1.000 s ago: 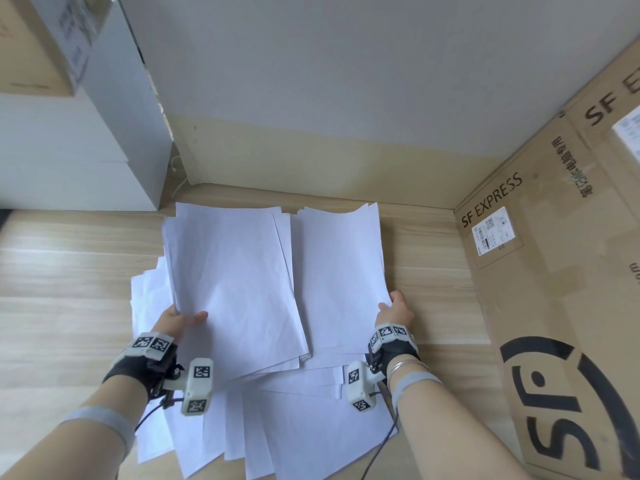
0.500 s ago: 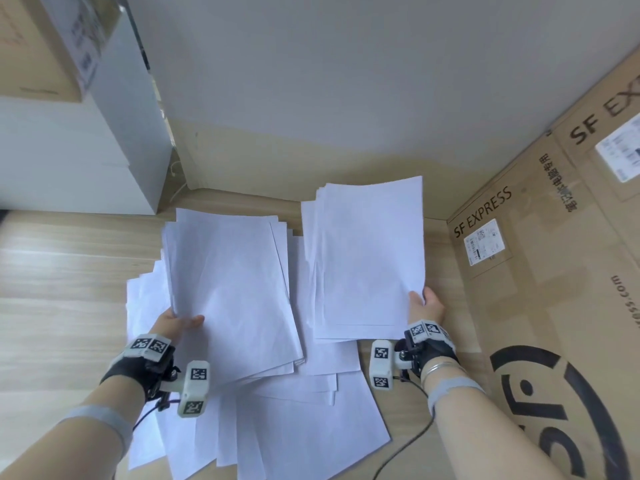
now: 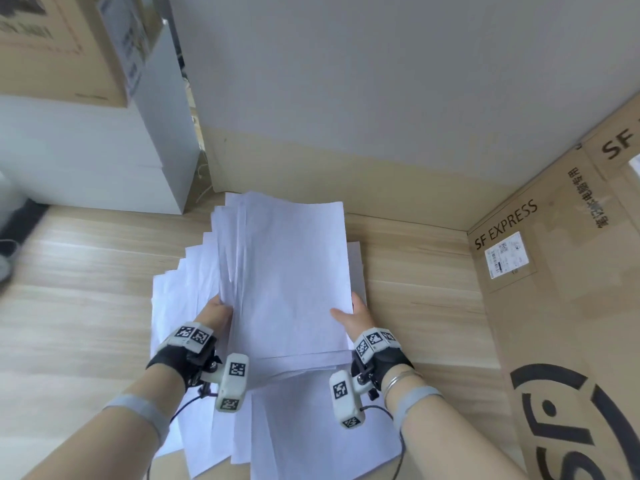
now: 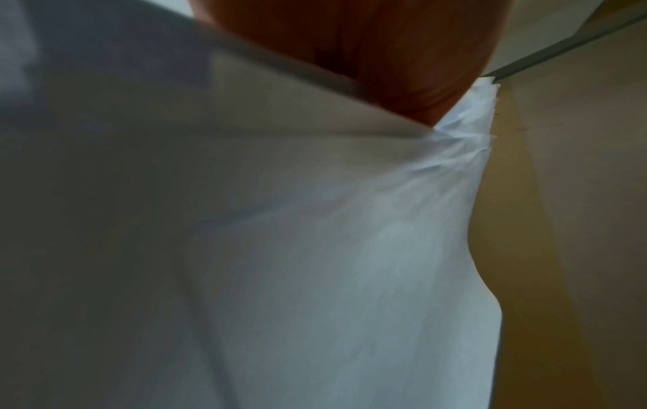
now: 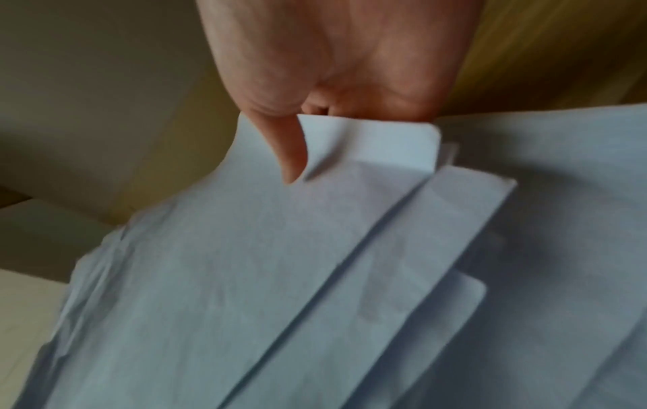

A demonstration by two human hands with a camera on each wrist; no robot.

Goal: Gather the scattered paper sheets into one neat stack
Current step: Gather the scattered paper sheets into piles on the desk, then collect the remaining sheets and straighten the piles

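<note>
Thumbs of the left hand [image 3: 215,314] and right hand [image 3: 354,317] lie on top of a raised bundle of paper sheets [image 3: 287,271], pinching its side edges. More loose sheets [image 3: 304,427] lie fanned beneath on the wooden table [image 3: 76,306], beside a cardboard box [image 3: 561,306].

2 hands [image 3: 214,315] [image 3: 356,315], 3 cardboard boxes [image 3: 571,306] [image 3: 620,147] [image 3: 52,46], paper sheets [image 3: 287,271] (too many, overlapping, to count).

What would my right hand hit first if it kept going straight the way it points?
Probably the wall at the desk's back edge; the right hand, gripping the sheets, points up and away from you, though depth is unclear.
</note>
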